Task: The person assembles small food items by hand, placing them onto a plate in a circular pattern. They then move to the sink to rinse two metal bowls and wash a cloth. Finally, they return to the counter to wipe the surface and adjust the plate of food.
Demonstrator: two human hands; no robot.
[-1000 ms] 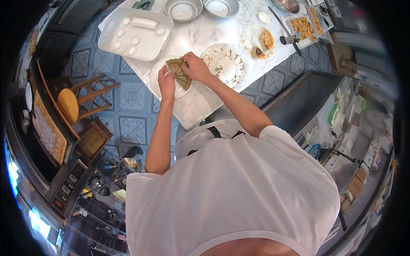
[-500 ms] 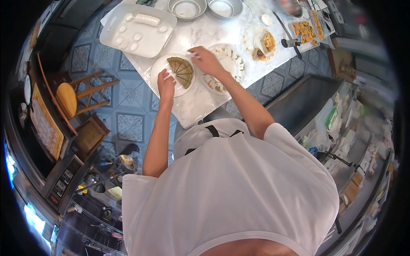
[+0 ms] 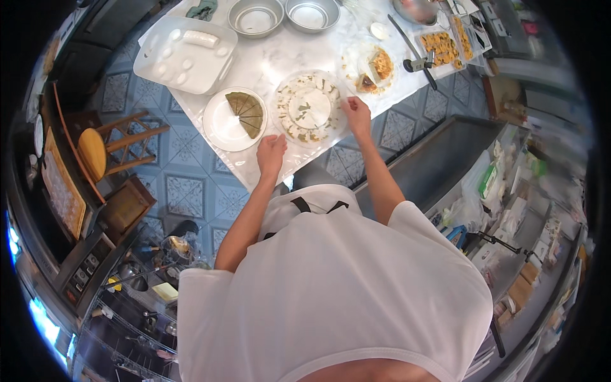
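My right hand (image 3: 358, 116), fingers pinched, holds the right rim of a round pale sheet (image 3: 280, 105) strewn with greenish-brown crumbs and cream-coloured bits; whether it is a liner or a thin plate I cannot tell. At its lower left rim is my left hand (image 3: 272, 153), with curled, closed fingers that seem to pinch the edge. Left of the sheet stands a white plate (image 3: 216, 130). Several green-brown cake wedges (image 3: 247, 113) lie on it in a fan, covering its upper right part.
A white plastic tub (image 3: 213, 60) with white pieces and two metal cake pans (image 3: 256, 17) (image 3: 313, 14) stand at the back. Filled pastry pieces (image 3: 380, 63), a long dark bar (image 3: 407, 44) and a tray of orange bits (image 3: 440, 49) lie right. A wooden stool (image 3: 92, 153) stands left.
Both hands have left the cake wedges and plate and moved right to the crumb-strewn round sheet, one at each side. The view has shifted slightly; the wedges still lie on their plate.
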